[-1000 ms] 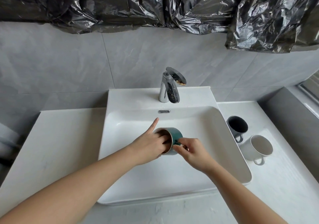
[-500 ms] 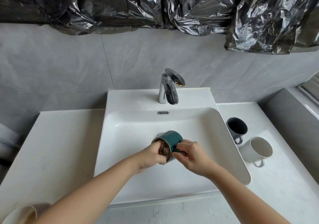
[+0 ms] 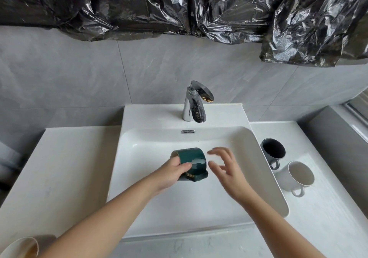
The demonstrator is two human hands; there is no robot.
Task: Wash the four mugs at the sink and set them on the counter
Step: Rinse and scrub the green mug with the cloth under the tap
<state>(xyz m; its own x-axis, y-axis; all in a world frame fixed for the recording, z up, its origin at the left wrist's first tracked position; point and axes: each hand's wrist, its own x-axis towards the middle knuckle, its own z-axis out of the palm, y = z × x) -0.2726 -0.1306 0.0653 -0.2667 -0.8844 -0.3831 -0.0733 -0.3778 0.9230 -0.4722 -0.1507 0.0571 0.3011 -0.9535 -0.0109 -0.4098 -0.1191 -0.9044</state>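
Note:
A dark green mug (image 3: 194, 159) lies tipped on its side over the white sink basin (image 3: 264, 170), its handle pointing down toward me. My left hand (image 3: 172, 173) grips it by the rim end. My right hand (image 3: 227, 170) hovers just right of the mug with fingers spread, holding nothing. On the right counter stand a grey mug with a dark inside (image 3: 273, 152) and a white mug (image 3: 298, 175), both upright. A beige mug (image 3: 22, 247) shows at the bottom left corner, partly cut off.
A chrome tap (image 3: 194, 103) stands behind the basin; no water is visible. White counter (image 3: 65, 168) runs to both sides of the sink. Crumpled black plastic sheeting (image 3: 179, 7) hangs across the grey tiled wall above.
My right hand has let go of the green mug's handle and opened. My left hand came out of the mug's mouth and now grips its outside, with the mug turned handle-down.

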